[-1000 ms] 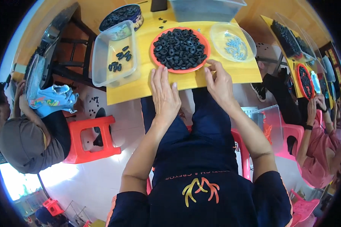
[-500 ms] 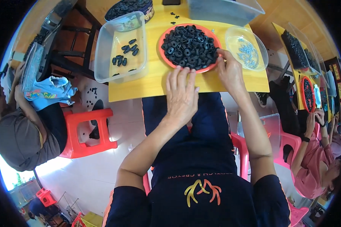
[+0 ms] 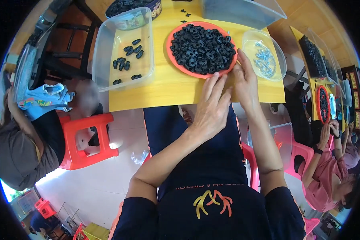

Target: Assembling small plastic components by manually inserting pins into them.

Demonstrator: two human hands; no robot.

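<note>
A red plate (image 3: 176, 65) heaped with small black plastic parts (image 3: 203, 49) sits on the yellow table. My left hand (image 3: 213, 105) reaches up to the plate's near rim, its fingers stretched out and the tips touching the edge. Beside it, my right hand (image 3: 246, 82) lies along the right side of the rim with extended fingers. Nothing shows held in either hand. Just right of the right hand stands a clear round tub (image 3: 279, 60) with small silvery metal pieces (image 3: 265, 60) in it.
A clear plastic box (image 3: 102, 68) with several black assembled pieces (image 3: 121, 64) stands left, near a round tin (image 3: 154, 11) of black parts. Another clear bin (image 3: 244, 14) is at the back. A red stool (image 3: 86, 146) and a seated person (image 3: 26, 148) are left; a person in pink (image 3: 332, 176) sits right.
My left hand has slid rightward along the plate's near rim, closer to my right hand. The right hand has come slightly lower on the rim. The whole view has shifted a little.
</note>
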